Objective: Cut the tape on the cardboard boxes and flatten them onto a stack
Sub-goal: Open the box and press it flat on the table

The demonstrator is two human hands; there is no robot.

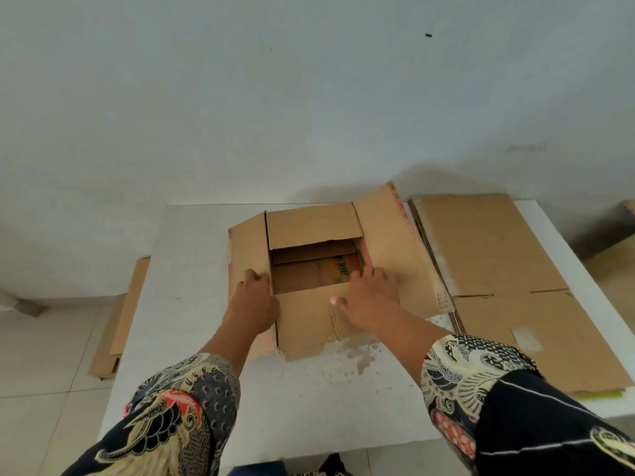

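An open cardboard box [311, 228] stands in the middle of the white table [192, 255], its flaps spread outward and its inside visible. My left hand [252, 300] rests on the left flap at the edge of the opening, fingers curled over that edge. My right hand [369, 297] presses on the right side of the opening, fingers reaching onto the right flap and thumb on the near flap. A stack of flattened boxes [494, 255] lies on the table's right side, touching the open box. No cutting tool is visible.
A wall rises right behind the table. Flattened cardboard [118, 321] leans against the table's left side on the tiled floor. More cardboard [615, 269] shows at the far right edge. Stains mark the table in front of the box.
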